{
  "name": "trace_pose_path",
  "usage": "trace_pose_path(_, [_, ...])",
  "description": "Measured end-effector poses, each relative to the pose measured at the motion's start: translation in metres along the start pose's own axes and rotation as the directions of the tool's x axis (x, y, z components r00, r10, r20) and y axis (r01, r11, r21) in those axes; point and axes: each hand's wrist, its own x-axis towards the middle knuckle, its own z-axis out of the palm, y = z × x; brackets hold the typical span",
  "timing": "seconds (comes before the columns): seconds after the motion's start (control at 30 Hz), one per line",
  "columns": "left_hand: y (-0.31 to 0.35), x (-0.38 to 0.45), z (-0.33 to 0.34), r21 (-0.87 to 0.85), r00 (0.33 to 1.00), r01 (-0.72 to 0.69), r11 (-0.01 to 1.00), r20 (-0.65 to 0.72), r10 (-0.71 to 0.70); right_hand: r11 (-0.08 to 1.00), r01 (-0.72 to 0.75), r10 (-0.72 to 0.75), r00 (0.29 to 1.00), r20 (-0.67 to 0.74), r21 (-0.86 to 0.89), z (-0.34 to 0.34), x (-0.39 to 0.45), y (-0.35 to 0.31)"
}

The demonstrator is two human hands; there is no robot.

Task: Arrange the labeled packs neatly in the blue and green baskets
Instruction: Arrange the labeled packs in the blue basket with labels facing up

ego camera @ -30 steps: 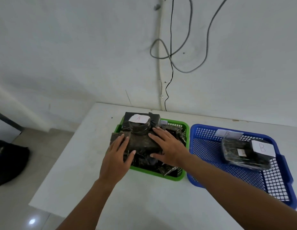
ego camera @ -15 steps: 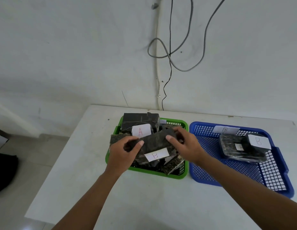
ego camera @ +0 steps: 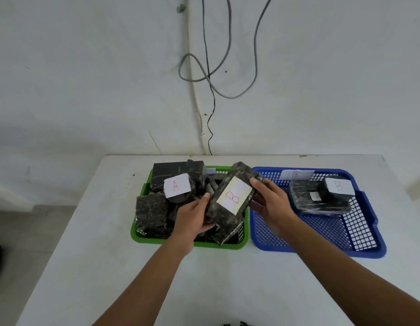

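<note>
A dark wrapped pack with a white label marked B (ego camera: 232, 196) is held tilted above the right side of the green basket (ego camera: 143, 238). My left hand (ego camera: 192, 220) grips its near left edge and my right hand (ego camera: 267, 203) grips its right side. The green basket holds several dark packs, one with a label marked A (ego camera: 177, 185). To the right stands the blue basket (ego camera: 321, 248), with two packs at its far end, one labelled B (ego camera: 338, 188).
Both baskets stand on a white table (ego camera: 86, 267) against a white wall. Grey and black cables (ego camera: 211, 74) hang down the wall behind the baskets. A paper tag (ego camera: 296, 174) leans on the blue basket's far rim. The table's left edge drops to a tiled floor.
Both hands have lifted the B pack out of the green basket's pile and turned it upright, label facing me, shifting it right toward the blue basket.
</note>
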Motion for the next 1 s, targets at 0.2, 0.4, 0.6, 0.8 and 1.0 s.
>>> trace_pose_path(0.2, [-0.016, 0.0, 0.069, 0.574, 0.922, -0.363, 0.734, 0.108, 0.372, 0.975, 0.126, -0.172, 0.949, -0.264, -0.181, -0.074, 0.002, -0.038])
trace_pose_path(0.4, [-0.038, 0.016, 0.132, 0.685, 0.897, -0.429, 0.589, 0.247, 0.366, 0.903, 0.061, -0.205, 0.932, -0.3, -0.426, -0.143, 0.005, -0.052])
trace_pose_path(0.6, [-0.053, 0.029, 0.145, 0.881, 0.844, -0.382, 0.279, 0.209, 0.494, 0.923, -0.039, -0.141, 0.892, -0.43, -0.383, -0.191, -0.009, -0.029])
trace_pose_path(0.8, [-0.085, 0.015, 0.144, 0.84, 0.684, -0.539, -0.065, 0.481, 0.548, 0.894, -0.095, -0.189, 0.807, -0.56, -0.439, -0.218, -0.035, -0.014])
trace_pose_path(1.0, [-0.121, -0.006, 0.157, 0.664, 0.672, -0.734, 0.144, 0.68, 0.293, 0.787, -0.125, -0.278, 0.803, -0.528, -0.604, -0.24, -0.052, -0.014])
